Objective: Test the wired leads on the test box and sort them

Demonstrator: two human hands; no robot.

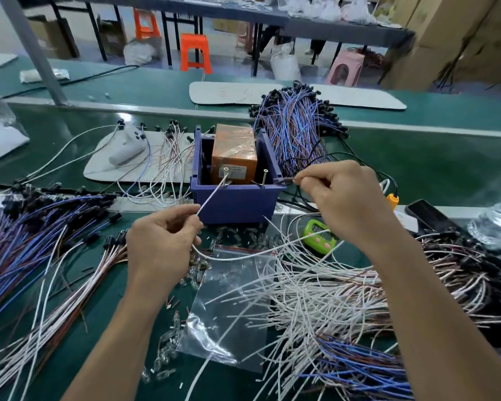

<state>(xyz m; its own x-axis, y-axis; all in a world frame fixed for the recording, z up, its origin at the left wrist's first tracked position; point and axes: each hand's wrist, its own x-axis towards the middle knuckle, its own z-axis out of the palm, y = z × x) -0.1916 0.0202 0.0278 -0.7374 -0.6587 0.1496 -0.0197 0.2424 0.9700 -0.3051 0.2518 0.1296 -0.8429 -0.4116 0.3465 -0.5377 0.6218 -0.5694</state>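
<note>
Just over the front rim of the blue plastic test box (235,204), a thin white wired lead (211,195) runs between the two hands. The left hand (159,244) pinches one end, whose tip reaches the left metal screw (225,169) on the box. The right hand (339,198) pinches the other, darker end just beside the right metal screw (264,178). The middle of the lead hangs in a loop over a clear plastic bag (235,308). An orange block (233,157) sits inside the box. A small green timer (320,235) lies near the right wrist.
</note>
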